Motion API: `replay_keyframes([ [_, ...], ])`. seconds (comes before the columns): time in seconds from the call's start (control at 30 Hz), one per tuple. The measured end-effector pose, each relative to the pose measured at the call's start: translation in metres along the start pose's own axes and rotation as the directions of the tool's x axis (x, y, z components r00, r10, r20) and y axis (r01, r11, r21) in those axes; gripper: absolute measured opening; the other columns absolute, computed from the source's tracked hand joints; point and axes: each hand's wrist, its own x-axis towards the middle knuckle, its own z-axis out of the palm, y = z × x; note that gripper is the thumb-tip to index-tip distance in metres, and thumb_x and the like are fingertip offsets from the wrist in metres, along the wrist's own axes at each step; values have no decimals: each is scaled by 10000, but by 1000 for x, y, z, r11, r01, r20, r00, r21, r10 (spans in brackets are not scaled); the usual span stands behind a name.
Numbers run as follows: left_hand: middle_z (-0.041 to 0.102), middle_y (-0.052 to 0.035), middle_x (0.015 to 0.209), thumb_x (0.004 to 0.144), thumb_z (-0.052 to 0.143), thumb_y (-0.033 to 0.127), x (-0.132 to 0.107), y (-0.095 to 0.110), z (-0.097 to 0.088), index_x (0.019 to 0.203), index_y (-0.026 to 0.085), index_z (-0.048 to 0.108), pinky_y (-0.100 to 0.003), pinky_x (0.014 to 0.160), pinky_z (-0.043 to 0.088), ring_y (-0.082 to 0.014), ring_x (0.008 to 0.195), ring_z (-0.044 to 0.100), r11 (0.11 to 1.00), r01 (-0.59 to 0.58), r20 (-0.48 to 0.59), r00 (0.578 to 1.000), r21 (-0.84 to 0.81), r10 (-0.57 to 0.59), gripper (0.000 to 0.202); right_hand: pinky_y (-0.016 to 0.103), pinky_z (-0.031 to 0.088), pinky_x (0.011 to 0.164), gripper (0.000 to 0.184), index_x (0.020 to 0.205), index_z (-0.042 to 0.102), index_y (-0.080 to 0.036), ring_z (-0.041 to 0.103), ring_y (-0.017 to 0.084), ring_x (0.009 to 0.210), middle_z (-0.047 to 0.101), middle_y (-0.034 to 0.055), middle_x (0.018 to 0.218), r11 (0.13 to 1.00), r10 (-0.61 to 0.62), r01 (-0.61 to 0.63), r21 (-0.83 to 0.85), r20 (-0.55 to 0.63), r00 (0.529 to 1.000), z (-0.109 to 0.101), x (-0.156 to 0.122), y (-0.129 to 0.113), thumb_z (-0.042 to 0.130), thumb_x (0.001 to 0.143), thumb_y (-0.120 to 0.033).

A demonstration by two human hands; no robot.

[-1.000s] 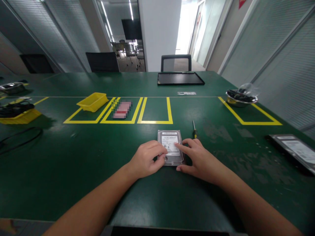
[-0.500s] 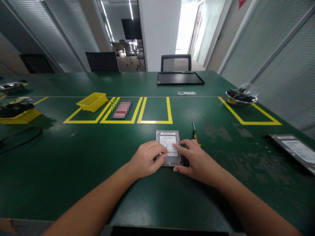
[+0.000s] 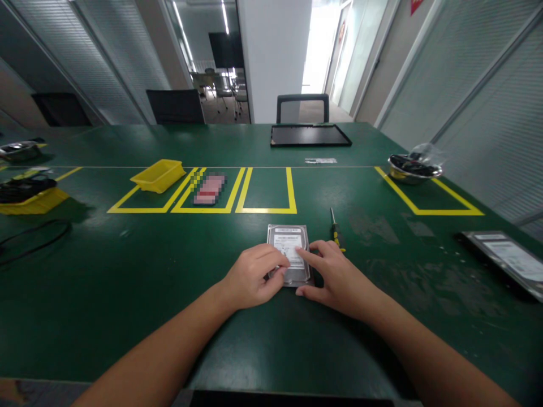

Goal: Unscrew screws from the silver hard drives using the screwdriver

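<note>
A hard drive [image 3: 289, 234] with a white label lies flat on the green table in front of me. My left hand [image 3: 257, 275] rests over its lower left part, thumb and forefinger brought together at the label; anything between their tips is too small to make out. From the right, my right hand [image 3: 335, 274] reaches over the drive with its fingers apart. Its forefinger touches the label, and the thumb is near the lower right corner. Just beyond the right hand lies a screwdriver [image 3: 336, 230] with a yellow and black handle.
Another hard drive [image 3: 511, 257] lies at the right. A metal bowl [image 3: 413, 175] of dark parts stands behind it. Farther left are a yellow tray [image 3: 159, 175], a blurred pink item [image 3: 210, 189] and a yellow bin [image 3: 36, 202] of cables. A black panel [image 3: 310, 135] lies at the back.
The whole view has shifted very slightly. Both hands keep nearly the same pose on the hard drive.
</note>
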Motion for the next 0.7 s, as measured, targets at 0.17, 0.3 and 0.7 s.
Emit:
replay_keyframes([
  [0.17,636,-46,837,923,513,139,2,1,-1,949,141,628,-282,714,470,-149,760,568,1000,3,14,1000,11,-3,118,476,481,939,719,1387,539,-146,484,303,1084,537,170,1218,1000,-10,10,4,-5,1000,1,-1,-1,748,759,-426],
  [0.3,640,-49,875,951,503,152,2,2,-1,984,143,611,-284,751,476,-153,802,577,1000,3,48,999,21,-4,113,473,477,938,720,1388,540,-155,481,300,1080,539,161,1213,1000,-12,12,4,-10,1000,2,-1,-1,749,756,-432],
  [0.7,661,-63,924,987,468,186,4,4,0,982,145,621,-325,805,492,-174,855,583,996,-36,113,993,79,27,158,476,482,928,713,1375,543,-146,486,297,1067,550,160,1193,999,-36,36,5,-22,999,3,-1,-1,754,757,-431],
])
